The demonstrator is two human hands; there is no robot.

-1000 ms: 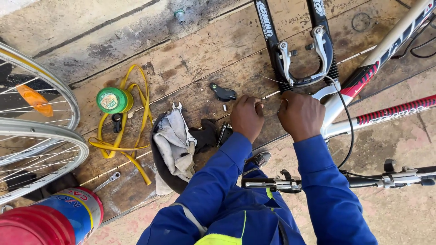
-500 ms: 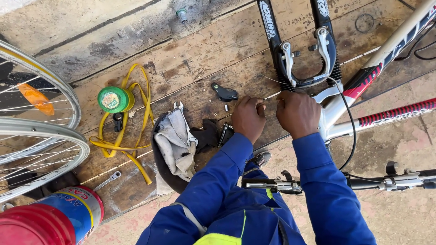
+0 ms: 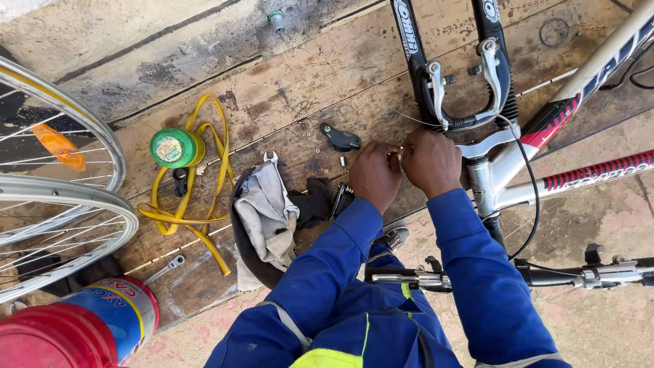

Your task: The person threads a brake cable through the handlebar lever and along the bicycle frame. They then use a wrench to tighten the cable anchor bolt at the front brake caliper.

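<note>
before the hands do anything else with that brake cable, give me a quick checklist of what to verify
1. Both hands on the work: left hand and right hand meet fingertip to fingertip beside the fork. Ok.
2. Thin cable end visible running from the fingers toward the brake arms. Ok.
3. Cable seated in the brake clamp: too small to see. Cannot tell.
4. Small loose parts lie scattered on the boards near the black brake piece, easy to knock. Not ok.
5. Spanner within reach on the grey rag. Ok.
6. What the fingers actually pinch: hidden by the knuckles. Cannot tell.
</note>
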